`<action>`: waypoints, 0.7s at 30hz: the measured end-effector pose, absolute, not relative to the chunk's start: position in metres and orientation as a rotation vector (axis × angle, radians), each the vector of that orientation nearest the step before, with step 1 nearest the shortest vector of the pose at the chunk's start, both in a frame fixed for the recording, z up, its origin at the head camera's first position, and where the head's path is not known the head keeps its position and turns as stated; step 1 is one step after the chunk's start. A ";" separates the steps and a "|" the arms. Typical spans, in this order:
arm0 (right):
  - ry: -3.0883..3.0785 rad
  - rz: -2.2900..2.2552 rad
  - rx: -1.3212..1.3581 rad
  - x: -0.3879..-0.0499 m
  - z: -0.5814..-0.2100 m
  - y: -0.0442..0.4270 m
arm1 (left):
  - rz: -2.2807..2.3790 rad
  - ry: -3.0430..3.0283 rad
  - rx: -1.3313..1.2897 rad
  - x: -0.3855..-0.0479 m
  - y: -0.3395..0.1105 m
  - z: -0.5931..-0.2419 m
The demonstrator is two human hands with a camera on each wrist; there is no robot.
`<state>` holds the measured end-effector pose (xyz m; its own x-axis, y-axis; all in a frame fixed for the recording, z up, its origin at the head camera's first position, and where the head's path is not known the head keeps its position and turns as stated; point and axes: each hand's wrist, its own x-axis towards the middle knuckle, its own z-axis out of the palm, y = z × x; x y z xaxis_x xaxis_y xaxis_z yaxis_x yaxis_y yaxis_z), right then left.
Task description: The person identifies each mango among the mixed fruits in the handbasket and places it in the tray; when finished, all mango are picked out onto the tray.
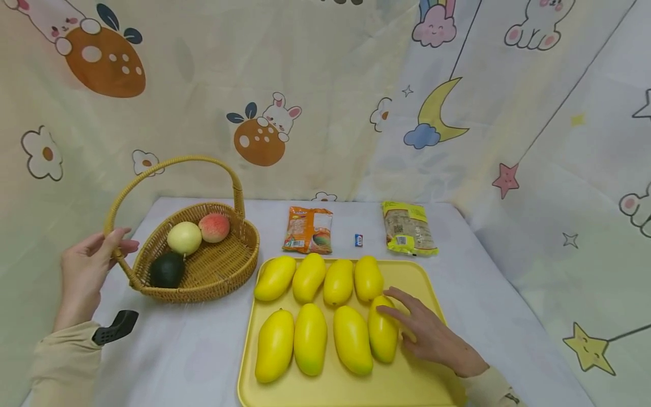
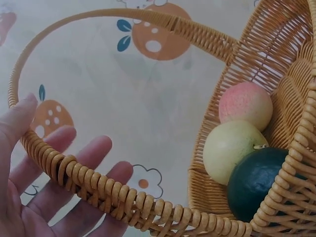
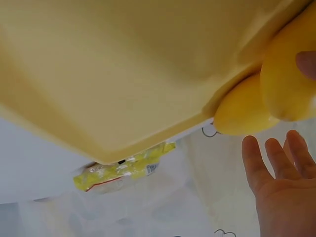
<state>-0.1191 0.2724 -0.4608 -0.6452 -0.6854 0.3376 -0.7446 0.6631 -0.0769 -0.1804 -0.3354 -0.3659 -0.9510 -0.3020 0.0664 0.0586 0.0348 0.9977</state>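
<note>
On the left stands a wicker basket (image 1: 213, 291) with a tall arched handle (image 1: 175, 161). My left hand (image 1: 89, 265) holds the lower handle between thumb and fingers, which look loosely spread in the left wrist view. Inside the basket lie a peach (image 2: 246, 106), a pale yellow-green round fruit (image 2: 229, 150) and a dark green fruit (image 2: 259, 185). A yellow tray (image 1: 422, 384) bears several yellow mangoes in two rows. The fingers of my right hand (image 1: 429, 333) spread over the near row's rightmost mango (image 1: 383, 333), the thumb (image 3: 307, 64) overlapping it in the right wrist view.
Behind the tray lie an orange snack packet (image 1: 307, 230), a tiny blue-and-red wrapped piece (image 1: 359, 241) and a yellow bag with a clear front (image 1: 409, 229). A patterned curtain (image 1: 325, 73) hangs behind the white table (image 1: 168, 350).
</note>
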 end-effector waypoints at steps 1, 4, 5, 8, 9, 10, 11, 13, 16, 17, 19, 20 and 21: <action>-2.603 0.303 1.139 -0.119 -0.460 0.273 | -1.968 -2.092 0.250 -0.181 -0.335 -0.366; -2.590 0.302 1.125 -0.121 -0.457 0.273 | -1.827 -2.220 0.280 -0.182 -0.334 -0.366; -2.582 0.299 1.122 -0.122 -0.455 0.272 | -1.791 -2.247 0.297 -0.182 -0.333 -0.365; -2.576 0.282 1.107 -0.125 -0.452 0.270 | -1.683 -2.295 0.370 -0.180 -0.327 -0.362; -2.568 0.277 1.105 -0.126 -0.451 0.269 | -1.634 -2.306 0.406 -0.178 -0.323 -0.360; -2.561 0.277 1.105 -0.127 -0.450 0.268 | -1.594 -2.301 0.432 -0.177 -0.320 -0.358; -2.553 0.281 1.107 -0.128 -0.449 0.268 | -1.542 -2.306 0.479 -0.175 -0.316 -0.357; -2.535 0.289 1.112 -0.131 -0.448 0.267 | -1.435 -2.308 0.547 -0.170 -0.307 -0.353; -2.514 0.298 1.111 -0.135 -0.445 0.265 | -1.325 -2.285 0.595 -0.161 -0.292 -0.346; -2.513 0.299 1.107 -0.136 -0.445 0.265 | -1.299 -2.267 0.585 -0.157 -0.287 -0.344; -2.514 0.296 1.095 -0.138 -0.443 0.264 | -1.233 -2.208 0.517 -0.150 -0.276 -0.342; -2.513 0.293 1.091 -0.139 -0.442 0.264 | -1.202 -2.173 0.473 -0.146 -0.269 -0.341; -2.515 0.293 1.088 -0.140 -0.442 0.263 | -1.173 -2.139 0.423 -0.143 -0.263 -0.340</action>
